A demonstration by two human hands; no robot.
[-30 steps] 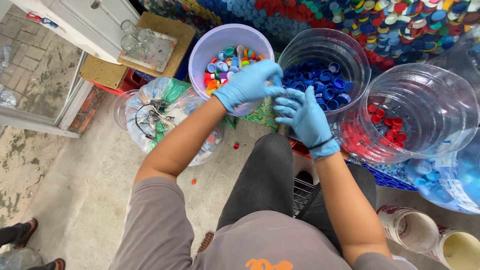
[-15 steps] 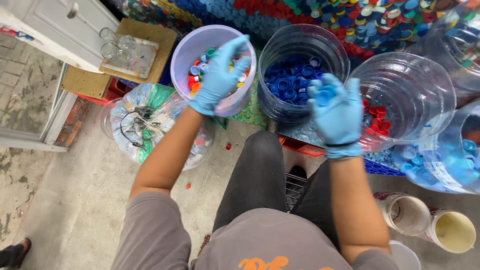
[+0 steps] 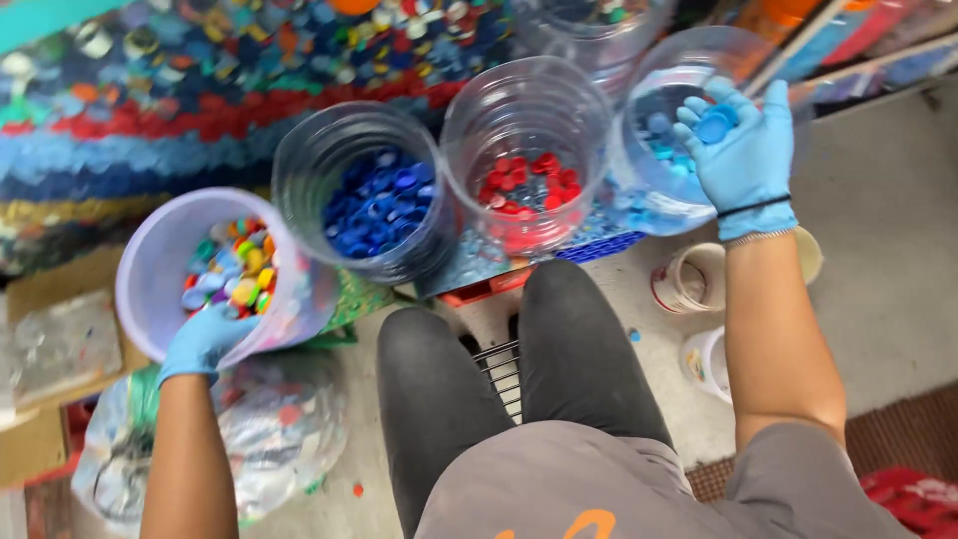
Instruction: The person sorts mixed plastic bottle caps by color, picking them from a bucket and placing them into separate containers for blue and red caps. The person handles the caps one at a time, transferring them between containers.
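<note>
Blue-gloved right hand (image 3: 743, 150) has swung rightward, cupping a blue cap (image 3: 713, 128); left hand (image 3: 205, 339) now grips the mixed bucket's rim (image 3: 150, 299).

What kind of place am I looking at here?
Likely an informal bottle-cap sorting spot on a concrete floor: clear tubs of blue caps and red caps, a bucket of mixed caps, and a heaped cap pile behind.
</note>
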